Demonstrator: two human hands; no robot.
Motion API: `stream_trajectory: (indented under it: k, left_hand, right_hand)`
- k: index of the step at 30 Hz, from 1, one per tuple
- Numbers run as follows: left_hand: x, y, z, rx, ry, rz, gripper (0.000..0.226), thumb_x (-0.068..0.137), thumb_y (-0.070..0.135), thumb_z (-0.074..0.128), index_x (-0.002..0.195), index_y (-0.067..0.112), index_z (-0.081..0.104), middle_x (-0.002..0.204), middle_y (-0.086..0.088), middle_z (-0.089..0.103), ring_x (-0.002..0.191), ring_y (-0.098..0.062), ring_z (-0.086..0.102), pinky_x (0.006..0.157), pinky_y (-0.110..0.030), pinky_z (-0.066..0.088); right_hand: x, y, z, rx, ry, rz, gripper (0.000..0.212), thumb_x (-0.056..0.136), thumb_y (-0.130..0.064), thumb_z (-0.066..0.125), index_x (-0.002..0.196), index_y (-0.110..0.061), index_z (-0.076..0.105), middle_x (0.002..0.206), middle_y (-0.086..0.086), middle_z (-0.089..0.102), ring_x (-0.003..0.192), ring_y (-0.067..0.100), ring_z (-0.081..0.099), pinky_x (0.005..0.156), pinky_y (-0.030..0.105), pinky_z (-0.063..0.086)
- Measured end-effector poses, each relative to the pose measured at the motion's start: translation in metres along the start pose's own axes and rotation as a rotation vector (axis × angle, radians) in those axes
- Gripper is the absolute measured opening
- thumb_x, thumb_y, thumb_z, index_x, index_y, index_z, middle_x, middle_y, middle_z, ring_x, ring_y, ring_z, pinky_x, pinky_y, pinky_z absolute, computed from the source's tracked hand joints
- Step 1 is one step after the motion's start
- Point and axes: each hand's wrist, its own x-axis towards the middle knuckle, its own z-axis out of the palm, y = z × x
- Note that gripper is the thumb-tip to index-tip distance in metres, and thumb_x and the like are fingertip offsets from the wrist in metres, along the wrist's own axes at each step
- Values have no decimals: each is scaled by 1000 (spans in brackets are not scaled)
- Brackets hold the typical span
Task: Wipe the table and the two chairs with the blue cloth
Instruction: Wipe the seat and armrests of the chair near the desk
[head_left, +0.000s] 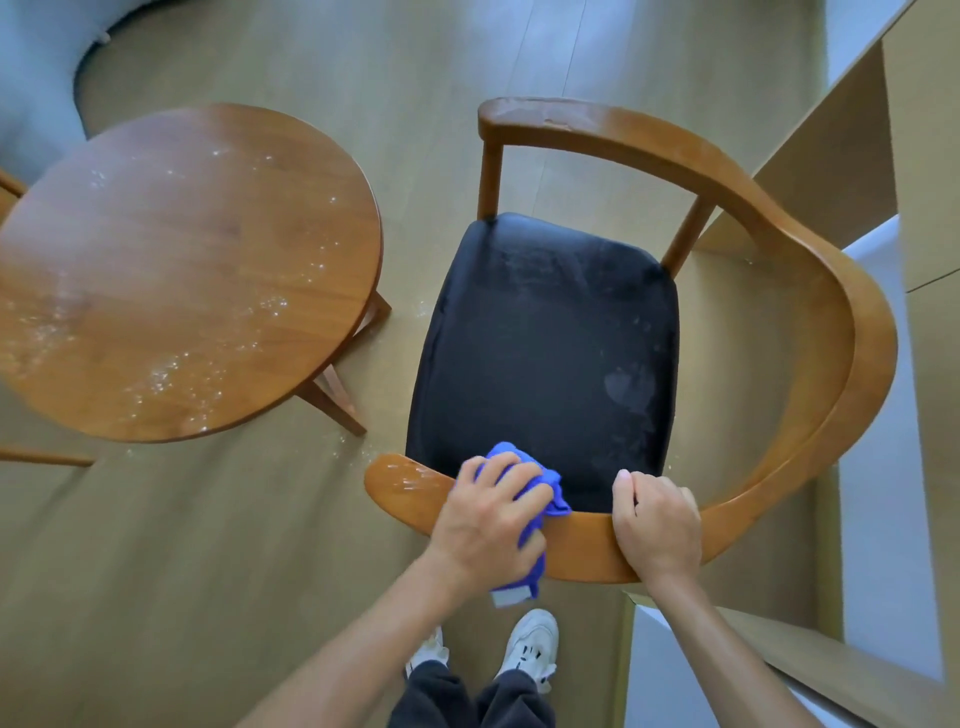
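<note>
We look down on a wooden chair with a curved backrest rail and a black seat cushion. Our left hand grasps the blue cloth, bunched under the curled fingers and pressed on the near stretch of the rail; a tail of cloth with a pale label hangs off the rail's near edge. Droplets show on the rail's left tip, just left of the cloth. Our right hand is clenched round the same rail, a little to the right of the cloth, fingers hooked over the inner edge. The two hands sit near each other but apart.

The seat cushion carries faint pale smears, most on its right side and far edge.

Left of the chair stands the round wooden counter, top speckled with wet droplets along its right and near parts. Part of another wooden piece peeks in at the far left edge; we cannot tell what it is.

Below us, white sneakers and dark trousers on the pale wood floor. Light wooden shelving stands at right.
</note>
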Motion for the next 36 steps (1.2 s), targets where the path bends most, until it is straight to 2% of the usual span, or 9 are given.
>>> stream_trajectory:
  k: [4,7,12,15,18,22,29,33,36]
  left_hand:
    - [-23,-99,-50,27,103,-333,28,66,23,50,85,12,67,98,-2,66,94,-28,58,78,-41,48]
    - [-31,-110,-53,-21,146,-558,34,70,29,41,84,12,67,97,-1,66,94,-27,57,80,-42,47]
    - [-14,-63,-33,144,282,-380,16,63,18,56,73,13,67,84,2,67,86,-25,59,72,-38,42]
    - [4,2,-2,17,181,-193,15,58,21,59,72,17,66,81,3,65,81,-24,58,73,-40,43]
    - [26,68,35,-75,49,-156,15,61,26,58,73,16,62,81,2,62,81,-24,55,75,-39,44]
    - [19,37,28,-44,36,-63,20,63,26,57,79,16,64,92,2,64,88,-24,57,75,-41,46]
    - [-9,-73,-37,96,166,-286,21,67,23,51,76,12,67,90,2,66,89,-23,56,75,-36,41]
    - [-2,-11,0,74,175,-240,16,64,21,57,74,13,66,86,2,65,84,-26,58,75,-43,44]
    - [13,61,36,-39,90,-304,21,64,28,60,81,17,66,92,3,62,90,-24,55,84,-43,42]
  right_hand:
    - [-1,-2,-1,-4,5,10,44,91,-30,30,47,-21,36,45,-8,40,46,13,39,56,30,37]
    - [0,-6,-2,-29,10,-3,43,91,-31,30,49,-24,32,46,-10,36,46,12,35,56,28,32]
    - [1,-5,0,-6,21,4,43,91,-31,31,49,-21,33,45,-7,39,47,16,39,55,30,35]
    - [0,-3,1,31,-21,8,45,91,-31,29,49,-18,40,47,-6,46,50,17,45,57,32,38]
    - [2,8,6,64,-38,28,45,86,-31,21,61,-12,53,56,-2,56,60,25,52,61,34,31]
    - [1,13,2,201,28,33,46,87,-32,22,67,-13,59,64,-3,61,66,21,51,64,27,21]
    - [0,0,-9,319,-13,85,56,89,-39,20,67,-9,62,67,0,64,70,19,56,69,31,38]
    - [-1,-1,-13,414,-36,89,56,89,-41,22,72,-10,65,75,-3,67,76,16,58,76,32,42]
    - [4,1,-24,675,-80,182,45,87,-40,29,85,-20,69,88,-12,69,90,10,61,84,24,43]
